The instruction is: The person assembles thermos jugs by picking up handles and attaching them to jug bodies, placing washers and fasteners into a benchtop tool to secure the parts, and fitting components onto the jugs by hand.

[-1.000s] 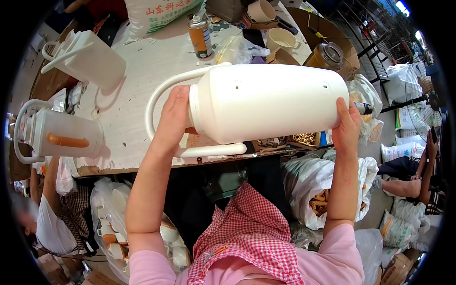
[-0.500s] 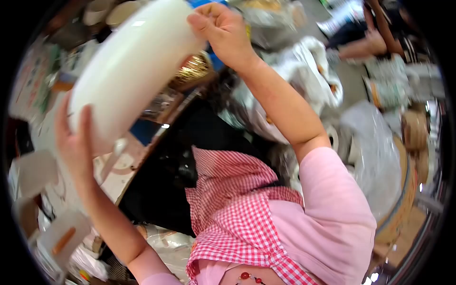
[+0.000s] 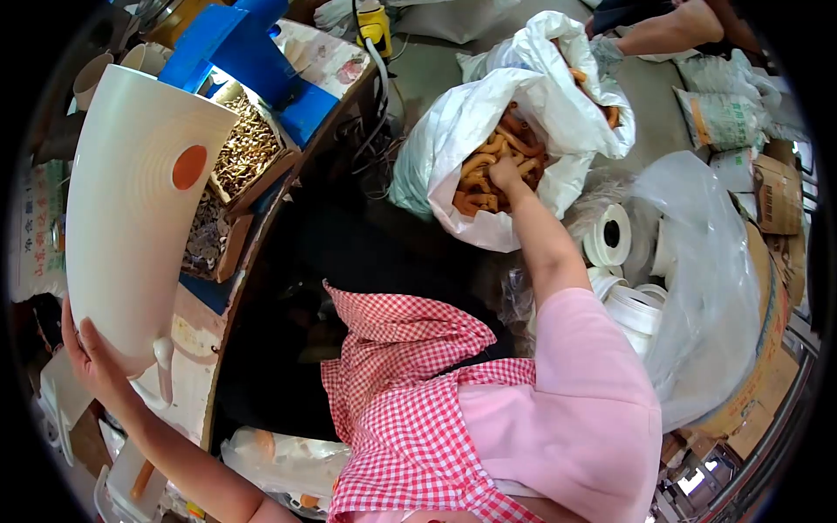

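A long white curved vessel [image 3: 131, 209] with a round orange-red disc [image 3: 189, 166] in its side stands tilted on the left. Around its lower end is my left hand [image 3: 91, 357], fingers closed on the white wall. A small white handle-like part [image 3: 162, 362] sticks out near that end. My right hand [image 3: 506, 172] reaches down into an open white sack [image 3: 436, 161] full of brown curved handles [image 3: 475, 183]. Its fingertips sit among the handles and are partly hidden, so I cannot make out a firm hold.
Beyond the vessel, a blue machine [image 3: 240, 57] stands by a box of brass-coloured screws [image 3: 248, 139] and a box of small grey metal parts [image 3: 207, 235]. White rings [image 3: 608, 235] and a clear plastic bag [image 3: 689, 288] are on the right. Another person's leg [image 3: 671, 33] shows at top right.
My right hand has left the vessel's upper end and moved right and down into the sack. The vessel has been lowered and turned more upright, its disc now showing, with my left hand still on it.
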The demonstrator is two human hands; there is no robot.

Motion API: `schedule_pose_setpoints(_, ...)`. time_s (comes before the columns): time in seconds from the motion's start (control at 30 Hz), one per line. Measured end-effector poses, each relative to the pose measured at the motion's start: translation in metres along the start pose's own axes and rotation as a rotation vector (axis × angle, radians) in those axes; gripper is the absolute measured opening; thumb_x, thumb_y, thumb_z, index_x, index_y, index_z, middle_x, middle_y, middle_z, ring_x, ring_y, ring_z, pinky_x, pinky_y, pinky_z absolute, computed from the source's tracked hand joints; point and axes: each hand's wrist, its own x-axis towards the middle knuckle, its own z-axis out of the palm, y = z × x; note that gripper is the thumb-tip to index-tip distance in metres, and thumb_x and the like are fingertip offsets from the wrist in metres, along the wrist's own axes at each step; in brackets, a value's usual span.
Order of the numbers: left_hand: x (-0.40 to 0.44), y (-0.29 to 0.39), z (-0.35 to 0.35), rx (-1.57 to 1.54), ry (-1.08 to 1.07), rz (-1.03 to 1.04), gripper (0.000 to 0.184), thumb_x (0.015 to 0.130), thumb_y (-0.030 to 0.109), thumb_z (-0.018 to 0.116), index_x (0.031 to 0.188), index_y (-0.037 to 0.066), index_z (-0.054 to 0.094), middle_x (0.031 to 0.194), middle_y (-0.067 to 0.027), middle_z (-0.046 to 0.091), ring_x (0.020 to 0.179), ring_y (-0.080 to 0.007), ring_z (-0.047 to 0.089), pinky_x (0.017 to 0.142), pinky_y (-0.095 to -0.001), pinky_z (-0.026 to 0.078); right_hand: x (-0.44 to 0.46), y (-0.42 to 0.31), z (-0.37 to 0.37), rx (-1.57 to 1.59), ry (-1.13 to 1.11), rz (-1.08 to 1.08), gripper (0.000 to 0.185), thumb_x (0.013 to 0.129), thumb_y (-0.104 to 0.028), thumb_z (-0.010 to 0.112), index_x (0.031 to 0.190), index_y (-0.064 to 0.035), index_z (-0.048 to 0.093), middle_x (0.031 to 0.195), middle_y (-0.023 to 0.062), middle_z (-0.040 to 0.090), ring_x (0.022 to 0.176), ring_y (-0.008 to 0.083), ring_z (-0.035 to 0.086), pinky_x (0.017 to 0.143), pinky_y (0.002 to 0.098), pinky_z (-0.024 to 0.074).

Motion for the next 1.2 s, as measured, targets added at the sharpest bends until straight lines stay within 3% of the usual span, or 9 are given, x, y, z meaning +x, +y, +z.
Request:
schedule_pose_setpoints(0.27, -0.002, 0.002, -0.001, 0.087, 0.023, 0.051, 0.051, 0.103, 0.039, 0.055, 0.143, 0.007, 0.053, 0.138, -0.0116, 0.058, 0.12, -0.0207, 0.058, 0.101, -0.0327, 0.046, -0.047, -0.078, -0.05, 0.178, -0.153, -0.232, 0.04, 0.085, -0.027, 0.072, 0.116, -0.0019, 0.07, 0.107, 0.0219, 0.072, 0.099, 0.0348, 0.07, 0.087, 0.0414, 0.0531)
schedule_pose_setpoints(0.37, -0.006, 0.008, 0.0, 0.085, 0.023, -0.015, 0.051, 0.103, 0.038, 0.055, 0.144, 0.008, 0.052, 0.138, -0.0123, 0.058, 0.12, -0.0216, 0.058, 0.102, -0.0334, 0.046, -0.07, -0.105, -0.072, 0.952, 0.048, -0.105, 0.032, 0.079, -0.006, 0.082, 0.109, -0.0002, 0.072, 0.097, 0.0057, 0.072, 0.087, 0.0118, 0.065, 0.079, 0.0255, 0.0528)
schedule_pose_setpoints(0.47, -0.002, 0.0, 0.003, 0.014, 0.002, 0.0, 0.049, 0.104, 0.036, 0.054, 0.144, 0.006, 0.053, 0.14, -0.0117, 0.057, 0.123, -0.0206, 0.057, 0.102, -0.033, 0.045, -0.118, -0.15, -0.144, 1.161, 0.028, -0.165, 0.03, 0.08, 0.001, 0.08, 0.108, -0.0013, 0.073, 0.097, 0.0043, 0.071, 0.087, 0.0108, 0.065, 0.079, 0.0244, 0.053)
schedule_pose_setpoints(0.73, 0.0, 0.003, 0.01, 0.087, 0.015, 0.186, 0.048, 0.102, 0.032, 0.06, 0.138, 0.0, 0.055, 0.137, -0.0125, 0.058, 0.124, -0.0215, 0.055, 0.107, -0.0328, 0.041, -0.177, -0.211, -0.216, 0.935, 0.04, -0.77, 0.026, 0.086, -0.006, 0.076, 0.11, -0.0068, 0.066, 0.106, 0.0014, 0.062, 0.097, 0.0103, 0.056, 0.088, 0.026, 0.0443)
schedule_pose_setpoints(0.87, 0.002, -0.001, 0.015, 0.121, 0.093, 0.278, 0.042, 0.096, 0.024, 0.066, 0.132, 0.002, 0.061, 0.13, -0.0138, 0.063, 0.122, -0.0262, 0.058, 0.107, -0.0361, 0.041, -0.224, -0.23, -0.218, 1.385, -0.475, -0.575, 0.024, 0.103, -0.023, 0.054, 0.118, -0.0041, 0.053, 0.109, 0.0064, 0.059, 0.101, 0.0172, 0.055, 0.092, 0.0297, 0.0437)
schedule_pose_setpoints(1.0, -0.003, 0.006, 0.019, 0.205, 0.181, 0.27, 0.049, 0.087, 0.035, 0.072, 0.124, 0.004, 0.065, 0.125, -0.0176, 0.065, 0.119, -0.0351, 0.058, 0.103, -0.0439, 0.044, -0.267, -0.249, -0.199, 1.698, -1.055, -0.151, 0.014, 0.101, -0.024, 0.054, 0.093, -0.013, 0.049, 0.078, 0.0005, 0.047, 0.062, 0.013, 0.043, 0.067, 0.0322, 0.0405)
schedule_pose_setpoints(1.1, -0.01, 0.012, 0.02, 0.207, 0.212, 0.219, 0.061, 0.084, 0.05, 0.073, 0.125, 0.006, 0.065, 0.128, -0.0149, 0.064, 0.122, -0.034, 0.056, 0.105, -0.0446, 0.043, -0.274, -0.214, -0.137, 1.159, -0.905, 0.194, 0.019, 0.09, -0.003, 0.06, 0.108, -0.0107, 0.056, 0.08, 0.0021, 0.054, 0.054, 0.0126, 0.048, 0.057, 0.0333, 0.0501)
schedule_pose_setpoints(1.13, -0.012, 0.016, 0.02, 0.204, 0.216, 0.223, 0.063, 0.084, 0.053, 0.072, 0.126, 0.007, 0.065, 0.129, -0.0142, 0.064, 0.123, -0.0335, 0.056, 0.104, -0.0449, 0.044, -0.277, -0.195, -0.115, 0.879, -0.851, 0.078, 0.03, 0.086, 0.004, 0.059, 0.113, -0.0077, 0.056, 0.084, 0.0043, 0.055, 0.056, 0.0154, 0.052, 0.056, 0.0342, 0.0507)
schedule_pose_setpoints(1.2, -0.014, 0.022, 0.02, 0.231, 0.228, 0.199, 0.064, 0.083, 0.056, 0.072, 0.125, 0.008, 0.066, 0.13, -0.0123, 0.063, 0.124, -0.032, 0.055, 0.104, -0.0456, 0.044, -0.292, -0.165, -0.1, 0.052, -0.327, -0.931, 0.032, 0.083, 0.008, 0.05, 0.109, -0.0076, 0.059, 0.1, 0.0132, 0.058, 0.087, 0.0267, 0.06, 0.075, 0.0389, 0.0512)
